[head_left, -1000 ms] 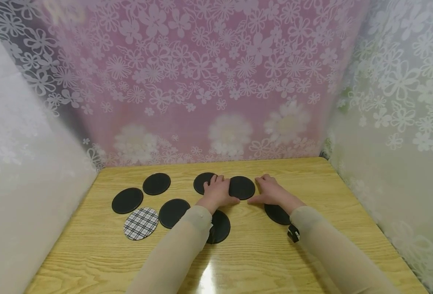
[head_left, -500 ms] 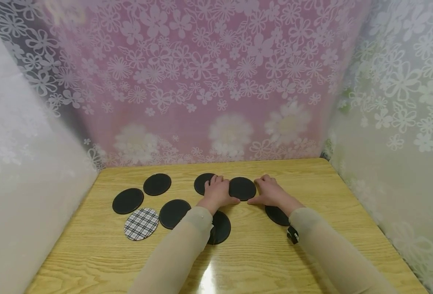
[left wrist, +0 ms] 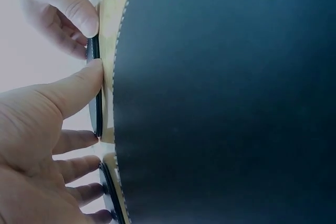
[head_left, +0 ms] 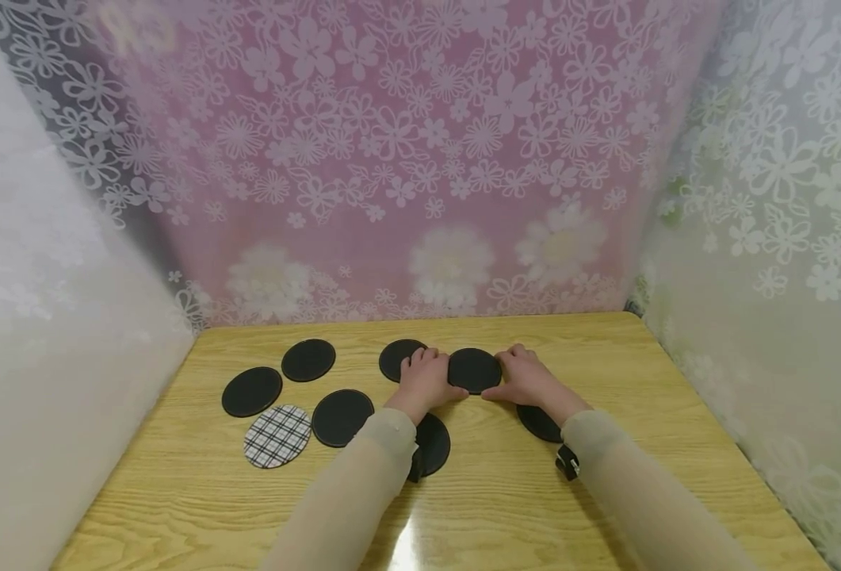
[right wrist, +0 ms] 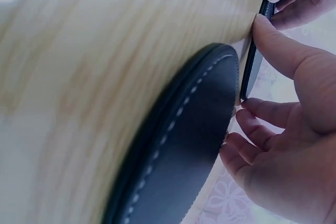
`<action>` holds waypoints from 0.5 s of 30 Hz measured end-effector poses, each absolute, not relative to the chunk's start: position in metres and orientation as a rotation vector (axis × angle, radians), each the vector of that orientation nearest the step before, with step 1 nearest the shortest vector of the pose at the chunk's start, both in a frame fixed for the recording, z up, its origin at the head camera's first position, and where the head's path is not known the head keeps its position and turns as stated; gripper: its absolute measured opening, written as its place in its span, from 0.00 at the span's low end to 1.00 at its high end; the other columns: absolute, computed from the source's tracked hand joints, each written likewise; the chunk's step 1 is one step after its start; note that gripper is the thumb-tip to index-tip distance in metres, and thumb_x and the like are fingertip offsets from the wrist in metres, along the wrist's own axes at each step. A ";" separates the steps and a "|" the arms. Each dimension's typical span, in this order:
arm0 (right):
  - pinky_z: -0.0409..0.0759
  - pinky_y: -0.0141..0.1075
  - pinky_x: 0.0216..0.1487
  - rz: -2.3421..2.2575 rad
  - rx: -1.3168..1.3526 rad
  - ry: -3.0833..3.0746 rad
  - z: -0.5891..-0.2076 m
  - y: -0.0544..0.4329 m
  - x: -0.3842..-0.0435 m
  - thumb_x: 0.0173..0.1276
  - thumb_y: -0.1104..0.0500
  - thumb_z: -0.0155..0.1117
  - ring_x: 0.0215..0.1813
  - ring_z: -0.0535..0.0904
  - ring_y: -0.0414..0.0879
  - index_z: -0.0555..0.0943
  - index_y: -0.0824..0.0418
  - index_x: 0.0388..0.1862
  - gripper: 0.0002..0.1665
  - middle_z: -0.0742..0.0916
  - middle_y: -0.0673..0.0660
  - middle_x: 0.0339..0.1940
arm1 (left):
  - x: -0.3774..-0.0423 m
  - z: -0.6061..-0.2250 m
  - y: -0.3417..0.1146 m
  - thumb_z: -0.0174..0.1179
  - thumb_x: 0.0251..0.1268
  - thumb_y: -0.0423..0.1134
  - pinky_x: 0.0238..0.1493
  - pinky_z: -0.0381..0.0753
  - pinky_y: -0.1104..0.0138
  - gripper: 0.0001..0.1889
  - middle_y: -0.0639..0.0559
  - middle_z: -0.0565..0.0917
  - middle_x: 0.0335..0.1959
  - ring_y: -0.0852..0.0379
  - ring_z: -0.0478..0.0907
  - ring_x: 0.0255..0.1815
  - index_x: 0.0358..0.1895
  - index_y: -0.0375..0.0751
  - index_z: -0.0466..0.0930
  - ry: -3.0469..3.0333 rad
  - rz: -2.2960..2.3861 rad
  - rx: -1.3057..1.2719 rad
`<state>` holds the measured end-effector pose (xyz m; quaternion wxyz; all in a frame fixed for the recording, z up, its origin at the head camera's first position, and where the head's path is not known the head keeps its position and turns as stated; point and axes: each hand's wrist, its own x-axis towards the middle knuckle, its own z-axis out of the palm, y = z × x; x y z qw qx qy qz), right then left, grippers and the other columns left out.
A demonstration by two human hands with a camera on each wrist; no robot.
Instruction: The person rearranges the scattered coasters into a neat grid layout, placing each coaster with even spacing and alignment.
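A round black coaster (head_left: 474,371) lies flat at the table's back middle, between both hands. Thumb and fingers of my left hand (head_left: 426,382) grip its left edge. From the right side, my right hand (head_left: 530,379) pinches the same coaster, the thumb at the front and the index finger behind. In the left wrist view, the other fingers of the left hand touch or hover by another black coaster (left wrist: 109,190). White stitching runs round a black coaster (right wrist: 184,140) below the right wrist. My left forearm partly covers one more black coaster (head_left: 434,446).
Left of the hands lie several black coasters, among them one black coaster (head_left: 309,360) at the back, and a coaster (head_left: 277,436) showing white and black plaid. The wooden table (head_left: 177,507) is bounded by a pink floral curtain (head_left: 363,198) behind and pale sheets at the sides.
The head view has shifted slightly. Both hands stay at the edges of the same coaster, and the other coasters lie as before.
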<state>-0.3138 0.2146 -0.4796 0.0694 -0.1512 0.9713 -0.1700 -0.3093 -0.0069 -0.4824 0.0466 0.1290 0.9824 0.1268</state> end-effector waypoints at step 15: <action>0.76 0.64 0.69 -0.494 -0.397 2.907 -0.480 0.209 -0.320 0.65 0.42 0.85 0.69 0.72 0.74 0.77 0.75 0.74 0.52 0.78 0.75 0.67 | -0.314 -0.493 -0.008 0.75 0.69 0.65 0.82 0.58 0.36 0.44 0.44 0.72 0.81 0.38 0.61 0.85 0.80 0.43 0.76 2.997 0.452 0.396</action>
